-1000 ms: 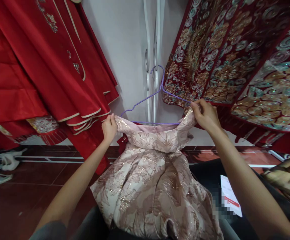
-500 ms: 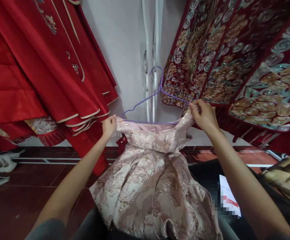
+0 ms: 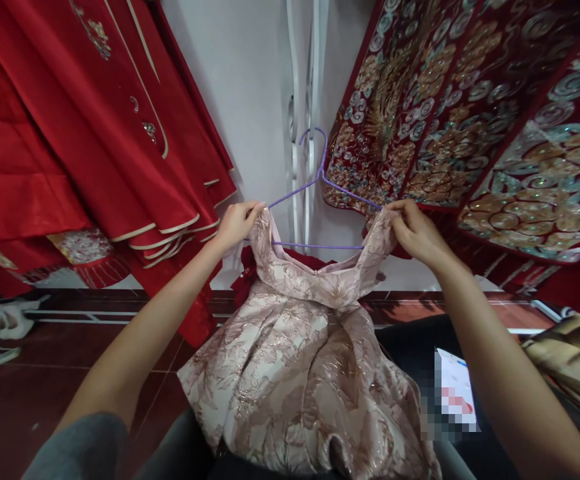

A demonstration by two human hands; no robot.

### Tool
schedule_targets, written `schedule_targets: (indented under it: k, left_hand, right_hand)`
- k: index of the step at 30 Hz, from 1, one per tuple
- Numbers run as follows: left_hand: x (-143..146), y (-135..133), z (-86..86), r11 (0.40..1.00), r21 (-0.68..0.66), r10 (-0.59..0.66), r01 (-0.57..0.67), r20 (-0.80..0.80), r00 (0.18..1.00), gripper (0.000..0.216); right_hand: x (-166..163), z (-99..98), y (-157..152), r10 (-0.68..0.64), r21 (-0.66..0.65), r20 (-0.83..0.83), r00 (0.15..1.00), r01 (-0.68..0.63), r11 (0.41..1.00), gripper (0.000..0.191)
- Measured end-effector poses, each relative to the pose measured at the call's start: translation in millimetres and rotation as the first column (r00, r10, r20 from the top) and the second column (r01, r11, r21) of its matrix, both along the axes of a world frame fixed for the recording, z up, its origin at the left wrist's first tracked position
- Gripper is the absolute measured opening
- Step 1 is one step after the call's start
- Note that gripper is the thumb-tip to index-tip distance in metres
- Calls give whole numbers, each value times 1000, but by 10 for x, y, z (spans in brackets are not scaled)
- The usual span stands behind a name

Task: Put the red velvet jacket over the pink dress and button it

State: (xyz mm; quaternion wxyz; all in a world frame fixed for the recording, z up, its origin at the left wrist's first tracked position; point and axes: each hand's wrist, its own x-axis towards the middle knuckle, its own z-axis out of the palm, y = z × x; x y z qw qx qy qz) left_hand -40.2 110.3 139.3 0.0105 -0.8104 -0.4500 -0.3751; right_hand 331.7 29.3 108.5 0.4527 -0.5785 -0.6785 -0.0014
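Observation:
A pink-and-cream brocade dress (image 3: 300, 360) hangs from a purple wire hanger (image 3: 320, 183) in front of me. My left hand (image 3: 237, 223) is closed on the dress's left shoulder, pinching it against the hanger's left arm. At the hanger's right end, my right hand (image 3: 415, 230) grips the right shoulder of the dress. The skirt drapes down over my lap. The hanger's hook is raised in front of a white wall (image 3: 250, 80).
Plain red garments (image 3: 85, 147) hang on the left and dark red embroidered garments (image 3: 470, 113) on the right. The floor is dark red tile (image 3: 45, 373). A white paper (image 3: 453, 393) lies on dark fabric at lower right. White items (image 3: 0, 323) lie at far left.
My left hand has risen and moved right, lifting the dress's left shoulder up onto the hanger's left arm. The right hand has barely moved.

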Motion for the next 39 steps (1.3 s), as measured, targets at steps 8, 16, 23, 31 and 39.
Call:
schedule_targets:
  k: [8,16,23,31,39]
  left_hand:
    - [-328,194,-751,875,-484,247,-21,410,878,28]
    - [-528,-94,-1449,816,-569,23,99,203,979,33]
    - [-679,425,-997,784,-620,143,32,230,963,13]
    - [-211,816,-204,832,-553,202,31,355,913,19]
    - [113,498,193,939,-324,70,113,504,861,22]
  right_hand:
    - [109,-61,-173,95,173,-63,993,-83,981,32]
    - [-147,-67,-539,-19,217,-50,999,29,976,35]
    - [-98,-167,-544,-55,189,-88,995,71,979,42]
    - [-41,-591,-275,18,153,-275,961,25,988,73]
    - [75,-896,37,-37,-83,-922,387,-104,991,30]
